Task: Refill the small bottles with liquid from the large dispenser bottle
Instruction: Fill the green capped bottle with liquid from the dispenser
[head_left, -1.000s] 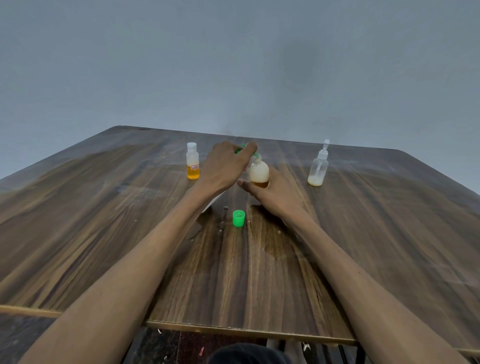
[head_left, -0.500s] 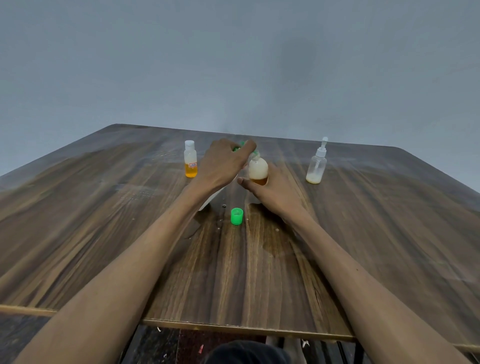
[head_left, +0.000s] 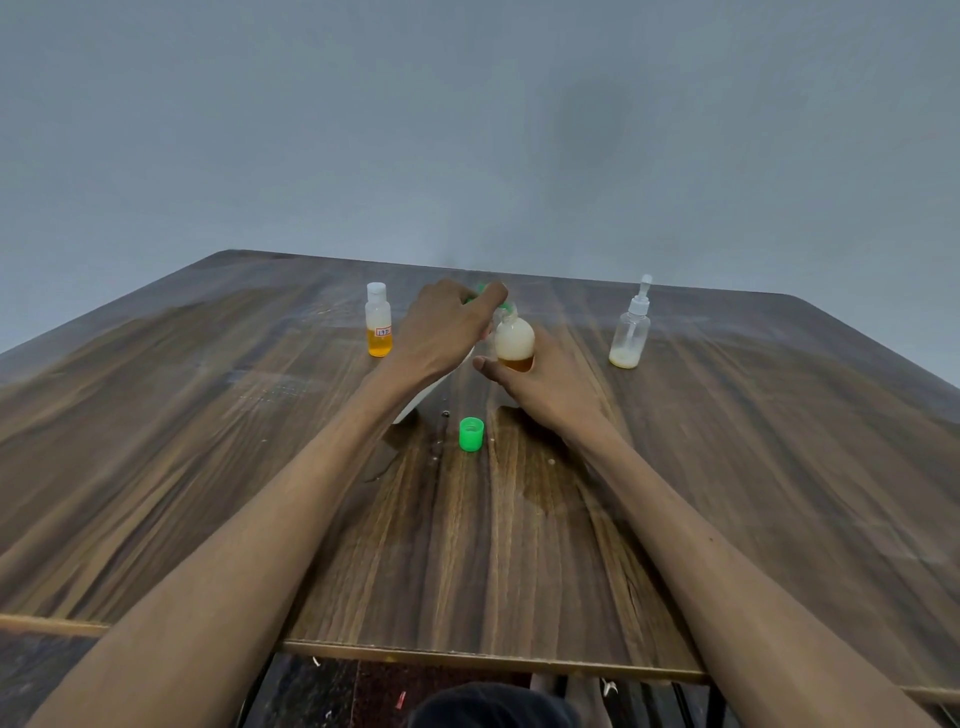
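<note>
Head view: right hand (head_left: 550, 382) holds round bottle (head_left: 514, 340), cloudy over amber.

Both forearms (head_left: 249, 525) bare from the bottom frame edge to the wrists; no sleeve, watch, ring or band visible on either. Left hand (head_left: 441, 332) and right hand (head_left: 550, 382) ungloved, seen from the back. Dark rounded shape (head_left: 491, 706) at bottom centre, below the table edge, too cropped to identify; bare toes (head_left: 582, 693) just beside it.
</note>
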